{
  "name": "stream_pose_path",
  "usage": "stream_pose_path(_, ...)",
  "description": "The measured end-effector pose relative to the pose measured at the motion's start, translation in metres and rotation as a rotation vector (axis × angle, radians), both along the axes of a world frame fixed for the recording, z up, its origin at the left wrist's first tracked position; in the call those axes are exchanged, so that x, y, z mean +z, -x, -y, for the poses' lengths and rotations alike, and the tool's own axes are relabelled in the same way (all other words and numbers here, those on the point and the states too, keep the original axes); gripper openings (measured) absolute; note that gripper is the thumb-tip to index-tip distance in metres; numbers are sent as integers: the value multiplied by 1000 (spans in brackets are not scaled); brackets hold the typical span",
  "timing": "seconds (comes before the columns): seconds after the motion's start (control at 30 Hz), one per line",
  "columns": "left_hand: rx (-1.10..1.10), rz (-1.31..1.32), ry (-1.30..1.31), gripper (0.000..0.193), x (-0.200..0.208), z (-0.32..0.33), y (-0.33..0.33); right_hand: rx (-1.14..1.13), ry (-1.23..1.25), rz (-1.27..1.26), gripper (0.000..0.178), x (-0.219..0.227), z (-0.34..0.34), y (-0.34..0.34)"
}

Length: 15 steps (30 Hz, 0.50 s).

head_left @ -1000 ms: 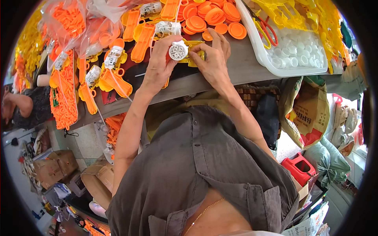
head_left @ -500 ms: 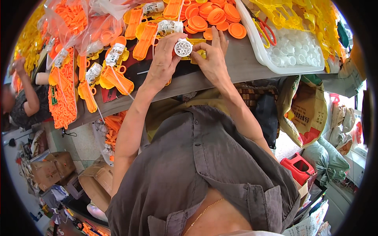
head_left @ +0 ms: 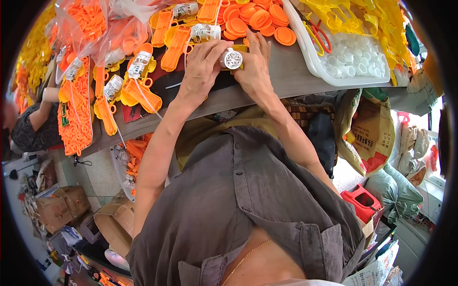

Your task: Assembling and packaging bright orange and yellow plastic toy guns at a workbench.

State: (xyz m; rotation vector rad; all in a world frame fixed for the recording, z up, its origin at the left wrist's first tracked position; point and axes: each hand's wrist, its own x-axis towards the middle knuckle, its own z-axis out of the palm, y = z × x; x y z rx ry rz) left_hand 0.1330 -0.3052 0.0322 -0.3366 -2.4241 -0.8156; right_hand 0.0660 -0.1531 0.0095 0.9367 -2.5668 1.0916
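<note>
Holding steady against a second ago, head view: your left hand (head_left: 202, 66) and right hand (head_left: 253, 66) are still closed together over the small white round part with holes (head_left: 231, 58), pinching it from both sides above the near edge of the grey bench (head_left: 291, 71). It has drifted slightly right and nearer to you since then, so the fitting looks still in hand. Left: orange toy shells (head_left: 136, 90). Far: orange discs (head_left: 260, 19). Right: white tray (head_left: 329, 78) of white caps. Far left: another person's arm (head_left: 40, 112).
</note>
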Motion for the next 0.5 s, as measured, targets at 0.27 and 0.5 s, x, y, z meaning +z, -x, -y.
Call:
stream_pose_path(0.27, 20, 32, 28, 53, 3, 1, -2, 137, -222, -131, 88, 26, -38, -1)
stream_pose_path(0.5, -58, 60, 78, 52, 28, 18, 4, 340, 130, 56, 85, 39, -35, 6)
